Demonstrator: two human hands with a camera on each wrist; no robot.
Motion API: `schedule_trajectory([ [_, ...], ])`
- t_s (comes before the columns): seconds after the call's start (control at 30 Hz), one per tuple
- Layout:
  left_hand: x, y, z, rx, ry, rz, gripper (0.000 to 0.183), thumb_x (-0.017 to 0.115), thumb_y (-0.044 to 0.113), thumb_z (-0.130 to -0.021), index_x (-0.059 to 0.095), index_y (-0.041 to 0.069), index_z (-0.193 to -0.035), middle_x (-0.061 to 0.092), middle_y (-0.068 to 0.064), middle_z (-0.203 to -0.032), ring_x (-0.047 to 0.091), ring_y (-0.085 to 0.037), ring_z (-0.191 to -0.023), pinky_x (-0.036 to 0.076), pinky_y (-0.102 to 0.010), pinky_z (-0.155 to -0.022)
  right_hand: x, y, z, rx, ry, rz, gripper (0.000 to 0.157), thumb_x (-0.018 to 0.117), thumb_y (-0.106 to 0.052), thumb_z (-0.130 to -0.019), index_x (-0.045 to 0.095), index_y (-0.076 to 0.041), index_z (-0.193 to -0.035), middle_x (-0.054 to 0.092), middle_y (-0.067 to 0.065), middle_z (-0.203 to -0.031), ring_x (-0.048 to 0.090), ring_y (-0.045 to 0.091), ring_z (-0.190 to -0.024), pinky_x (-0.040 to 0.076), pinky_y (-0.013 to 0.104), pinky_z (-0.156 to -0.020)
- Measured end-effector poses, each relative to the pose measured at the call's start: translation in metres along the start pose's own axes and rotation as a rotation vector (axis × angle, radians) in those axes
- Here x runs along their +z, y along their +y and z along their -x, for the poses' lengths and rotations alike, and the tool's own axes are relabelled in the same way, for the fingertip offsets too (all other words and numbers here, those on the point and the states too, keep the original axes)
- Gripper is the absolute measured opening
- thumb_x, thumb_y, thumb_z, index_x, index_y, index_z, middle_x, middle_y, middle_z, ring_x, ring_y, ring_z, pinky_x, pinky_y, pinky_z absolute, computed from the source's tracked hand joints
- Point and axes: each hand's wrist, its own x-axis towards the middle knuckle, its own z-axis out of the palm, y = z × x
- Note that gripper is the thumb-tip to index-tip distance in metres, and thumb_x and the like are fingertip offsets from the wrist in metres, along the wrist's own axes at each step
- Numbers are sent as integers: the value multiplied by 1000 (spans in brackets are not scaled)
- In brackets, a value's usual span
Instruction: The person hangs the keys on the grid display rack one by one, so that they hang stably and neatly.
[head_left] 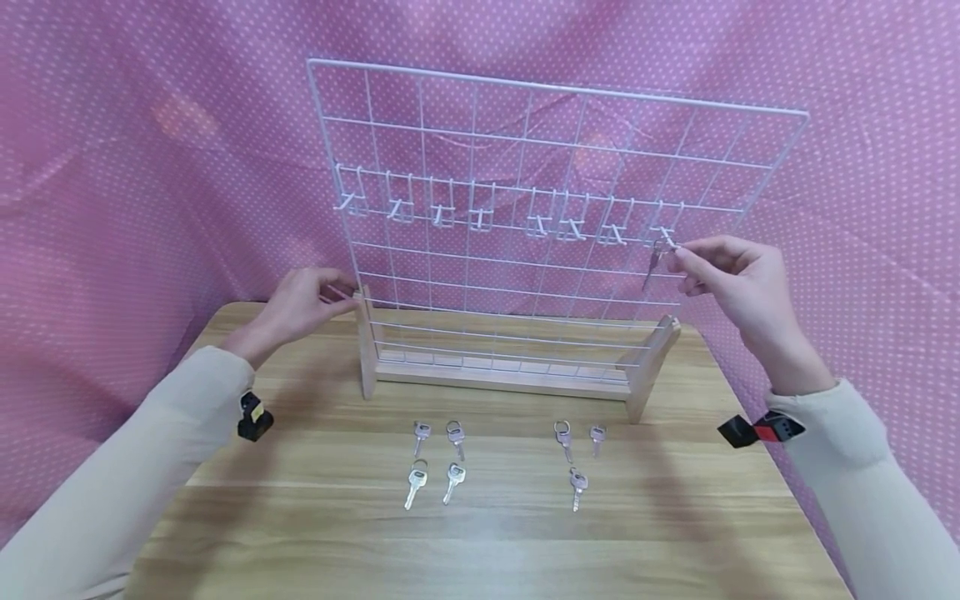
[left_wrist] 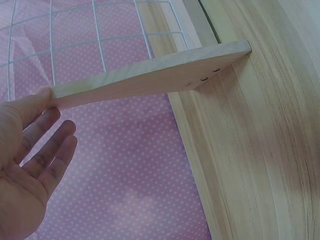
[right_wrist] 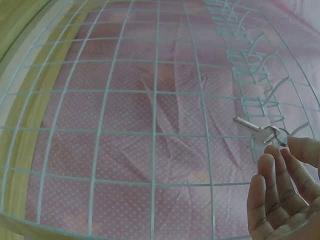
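Observation:
My right hand [head_left: 753, 283] pinches the ring of a silver key [right_wrist: 247, 124] between thumb and fingertips. That ring is right at the tip of the rightmost white hook [head_left: 663, 232] on the wire grid rack [head_left: 555, 85], and the key hangs below it. With my left hand [head_left: 300, 302] I grip the upper end of the rack's left wooden support [left_wrist: 130, 82], thumb on one side and index finger on the other; the remaining fingers are spread loosely. Several more hooks [head_left: 480, 219] line the same grid row, with no keys on them.
Several keys lie on the wooden table [head_left: 480, 550] in front of the rack: a left group with a ringed key [head_left: 416, 478] and a right group with another key [head_left: 578, 481]. The right wooden support [head_left: 648, 367] stands on the tabletop. Pink dotted cloth [head_left: 150, 167] hangs behind.

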Motion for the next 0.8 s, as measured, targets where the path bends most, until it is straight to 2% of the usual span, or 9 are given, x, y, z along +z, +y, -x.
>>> schedule_trajectory([
  [0.13,0,0,0,3,0,-2,28,75,14,-99,72,-3,-122,76,-27,-117,76,-43,-102,64,-55,-92,0,8,13,0,-23,87,9,73,-13,-100,80,-12,-105,80,-18,-86,71,4,-67,61,16,-66],
  [0.47,-1,0,2,-7,-4,6,30,75,15,-99,72,-2,-123,76,-27,-119,76,-44,-103,64,-55,-93,8,33,48,44,-160,226,24,74,-19,-101,75,-1,-117,78,-22,-91,72,5,-76,60,16,-71],
  [0.63,-1,2,1,-17,-13,6,32,75,16,-99,71,-2,-126,75,-27,-121,76,-43,-104,64,-55,-93,15,52,65,48,-208,261,27,72,-18,-101,73,4,-118,74,-23,-90,72,5,-75,61,19,-70],
  [0.8,-1,1,0,-16,-14,4,32,75,16,-99,71,-2,-126,75,-27,-121,76,-43,-104,64,-55,-93,21,72,79,62,-251,253,24,73,-13,-100,74,3,-117,73,-21,-88,70,4,-73,61,21,-66],
])
